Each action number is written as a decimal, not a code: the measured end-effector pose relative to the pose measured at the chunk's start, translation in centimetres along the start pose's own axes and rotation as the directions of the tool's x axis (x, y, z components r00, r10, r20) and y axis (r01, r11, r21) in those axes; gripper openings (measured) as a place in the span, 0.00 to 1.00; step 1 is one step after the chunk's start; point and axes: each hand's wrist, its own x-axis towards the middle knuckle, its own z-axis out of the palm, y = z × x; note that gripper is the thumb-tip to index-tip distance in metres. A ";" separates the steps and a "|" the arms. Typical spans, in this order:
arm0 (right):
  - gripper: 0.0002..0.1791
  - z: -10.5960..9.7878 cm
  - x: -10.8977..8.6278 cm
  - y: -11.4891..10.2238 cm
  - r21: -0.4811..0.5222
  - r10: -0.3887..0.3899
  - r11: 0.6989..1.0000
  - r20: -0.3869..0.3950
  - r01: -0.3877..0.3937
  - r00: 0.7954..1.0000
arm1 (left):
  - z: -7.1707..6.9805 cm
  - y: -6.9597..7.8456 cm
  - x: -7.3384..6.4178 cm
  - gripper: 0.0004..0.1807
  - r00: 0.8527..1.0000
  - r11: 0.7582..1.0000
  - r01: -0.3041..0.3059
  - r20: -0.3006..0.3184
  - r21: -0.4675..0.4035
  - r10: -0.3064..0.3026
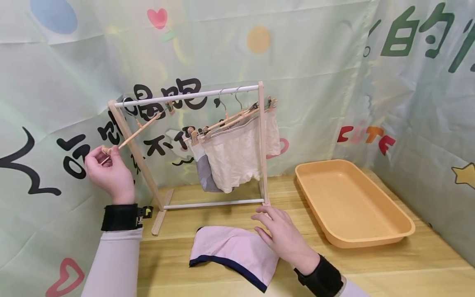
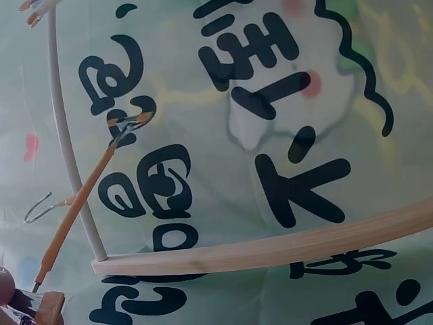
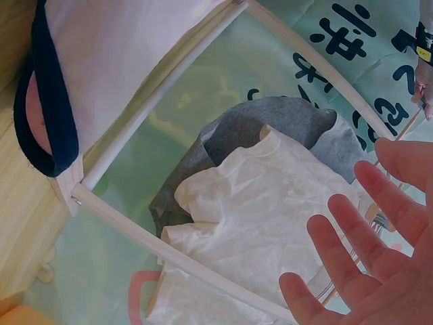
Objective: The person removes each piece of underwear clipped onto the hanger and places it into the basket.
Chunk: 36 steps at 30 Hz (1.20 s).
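Note:
At the left end of a small drying rack (image 1: 193, 95), my left hand (image 1: 116, 177) holds the near end of a wooden clip hanger (image 1: 142, 130) at its clip (image 2: 50, 309). This hanger hooks over the rail with no garment on it. My right hand (image 1: 283, 235) has its fingers spread and holds nothing; it hovers by the right edge of a pink garment (image 1: 233, 247) with navy trim, lying on the table. On the rack's right half, two more clip hangers carry a white garment (image 1: 237, 154) and a grey and white one (image 1: 205, 173) partly hidden behind it.
A shallow orange tray (image 1: 352, 202) stands at the right on the wooden table (image 1: 167, 276). The rack's left foot (image 1: 160, 220) reaches toward the front, near my left wrist. A printed cloth backdrop (image 1: 315, 82) rises behind and along both sides.

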 end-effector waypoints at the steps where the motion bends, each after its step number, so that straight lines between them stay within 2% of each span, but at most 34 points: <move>1: 0.15 0.0 0.0 0.0 0.001 0.000 1.000 -0.002 0.000 1.000 | 0.1 -0.4 0.2 0.11 1.000 1.000 0.001 0.003 0.008 -0.001; 7: 0.15 0.0 -0.1 0.0 -0.003 -0.002 1.000 0.008 0.002 1.000 | 0.4 -2.0 0.7 0.12 0.999 0.999 -0.025 0.024 0.028 0.024; 15: 0.15 0.2 -0.1 -0.1 0.006 0.001 1.000 0.026 -0.002 1.000 | 0.5 -2.3 0.6 0.11 0.999 0.998 -0.032 -0.006 0.061 0.032; 21: 0.15 0.2 -0.1 -0.1 0.005 0.001 1.000 0.032 -0.001 1.000 | 0.7 -1.8 0.3 0.12 0.999 0.996 -0.038 -0.008 0.078 0.039; 28: 0.15 0.1 -0.2 -0.1 0.010 0.002 1.000 0.040 -0.003 0.999 | 0.8 -0.1 -0.9 0.10 1.000 0.996 -0.023 0.013 0.084 0.022; 36: 0.15 0.0 -0.2 -0.1 0.013 0.003 1.000 0.040 -0.004 0.999 | 0.9 -0.5 -0.9 0.14 0.999 0.996 -0.025 0.031 0.091 0.022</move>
